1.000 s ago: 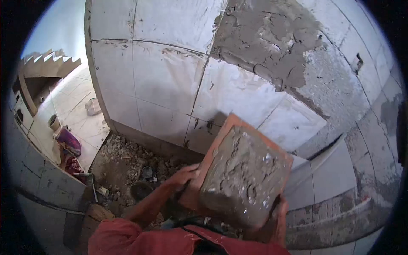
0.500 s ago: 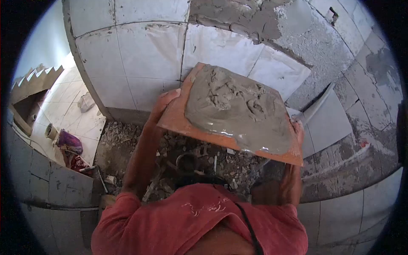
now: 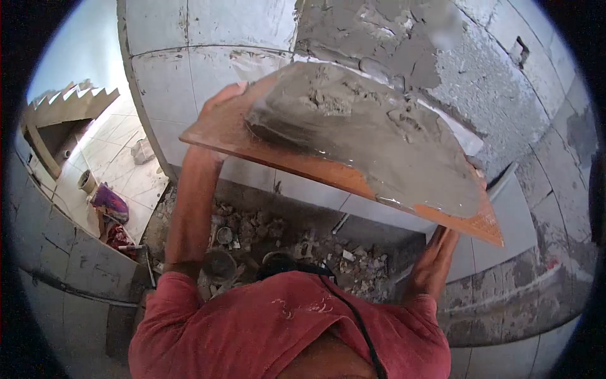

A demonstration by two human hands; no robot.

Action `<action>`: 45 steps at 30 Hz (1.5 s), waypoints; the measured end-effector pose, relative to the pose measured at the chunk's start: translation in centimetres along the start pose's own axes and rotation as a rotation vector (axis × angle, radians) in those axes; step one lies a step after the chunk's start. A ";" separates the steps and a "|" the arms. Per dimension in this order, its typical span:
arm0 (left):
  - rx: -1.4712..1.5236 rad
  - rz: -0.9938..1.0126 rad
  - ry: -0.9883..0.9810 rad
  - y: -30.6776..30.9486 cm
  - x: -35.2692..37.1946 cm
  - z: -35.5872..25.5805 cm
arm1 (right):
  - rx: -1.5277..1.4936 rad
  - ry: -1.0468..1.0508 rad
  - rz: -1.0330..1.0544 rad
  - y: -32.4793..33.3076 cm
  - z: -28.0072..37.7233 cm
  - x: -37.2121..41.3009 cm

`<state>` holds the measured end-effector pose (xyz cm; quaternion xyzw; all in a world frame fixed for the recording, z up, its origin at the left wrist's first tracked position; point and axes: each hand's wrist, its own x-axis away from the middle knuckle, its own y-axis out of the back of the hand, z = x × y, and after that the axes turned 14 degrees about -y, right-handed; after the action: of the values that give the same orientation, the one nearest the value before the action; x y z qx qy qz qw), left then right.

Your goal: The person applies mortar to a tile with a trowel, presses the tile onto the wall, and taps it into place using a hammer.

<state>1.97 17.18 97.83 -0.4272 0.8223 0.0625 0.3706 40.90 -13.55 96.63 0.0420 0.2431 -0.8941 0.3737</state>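
Observation:
An orange-brown ceramic tile (image 3: 218, 129) is held up between my two hands, its back towards me. Thick wet grey mortar (image 3: 372, 132) covers most of that back, leaving bare strips at the left end and lower edge. My left hand (image 3: 221, 100) grips the tile's left end, fingers over its edge. At the right end, my right hand (image 3: 478, 170) grips the edge and is mostly hidden behind the tile. Just beyond the tile's upper edge is a rough patch of grey mortar (image 3: 372, 38) on the wall.
White wall tiles (image 3: 237, 22) surround the mortar patch. Rubble and several chips (image 3: 360, 268) cover the floor below. A loose-looking pale tile (image 3: 514, 215) leans at the right. On the left, a purple bag (image 3: 110, 203) lies on the tiled floor near a stepped wooden-looking piece (image 3: 72, 114).
Both hands have raised the mortar-covered tile towards the mortar patch on the wall. It looks more tilted and covers more of the wall tiles.

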 end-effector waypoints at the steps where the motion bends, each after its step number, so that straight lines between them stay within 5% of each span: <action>1: -0.049 0.000 -0.041 -0.4 -1.0 -0.7 | 0.122 -0.031 0.000 -1.1 1.2 -0.9; 2: -0.053 -0.004 -0.052 0.1 -2.9 -0.4 | 0.243 -0.063 -0.006 -2.5 2.7 -1.2; 4: 0.617 0.044 0.153 1.9 -6.9 0.3 | 0.491 -0.128 -0.016 -5.3 5.4 -1.9; 6: 0.340 -0.024 0.023 0.6 -8.6 -1.7 | 0.613 -0.161 -0.008 -7.2 5.0 -3.1; 7: 0.070 -0.082 -0.094 0.2 -9.6 -2.2 | 0.625 0.064 -0.022 -8.3 4.5 -3.5; 8: 0.423 -0.029 -0.218 1.2 -12.1 0.5 | 0.631 0.291 -0.036 -9.4 4.1 -4.1; 9: 0.338 -0.056 -0.161 0.3 -12.2 -1.1 | 0.629 0.514 -0.054 -9.9 3.8 -4.6; 11: 0.434 -0.046 -0.075 -1.8 -13.2 -3.6 | 0.510 0.486 -0.098 -9.0 4.1 -7.8; 12: 0.381 0.089 -0.186 -0.5 -15.6 -1.8 | 0.387 0.453 -0.148 -8.7 3.9 -9.4; 13: 0.503 0.141 -0.072 1.8 -16.6 -0.4 | 0.289 0.558 -0.016 -8.4 3.6 -10.4; 15: 0.624 0.198 0.036 0.1 -15.7 -3.6 | 0.307 0.562 -0.014 -8.8 3.5 -11.1; 17: 0.358 -0.100 0.019 -4.1 -14.1 -6.0 | 0.326 0.567 -0.016 -9.1 3.3 -11.3; 24: 0.273 -0.206 -0.021 -3.3 -14.0 -3.6 | 0.281 0.451 -0.021 -9.8 2.1 -11.0; 40: 0.191 -0.140 0.104 -4.6 -15.6 -2.0 | 0.247 0.371 -0.038 -7.8 1.0 -13.9; 45: 0.087 0.023 0.061 -4.3 -16.7 -2.9 | 0.427 0.444 -0.098 -7.2 2.0 -15.9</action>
<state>9.59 24.27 111.87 -0.4027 0.8401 0.0179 0.3630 47.55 0.13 105.31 0.3019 0.1273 -0.9109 0.2508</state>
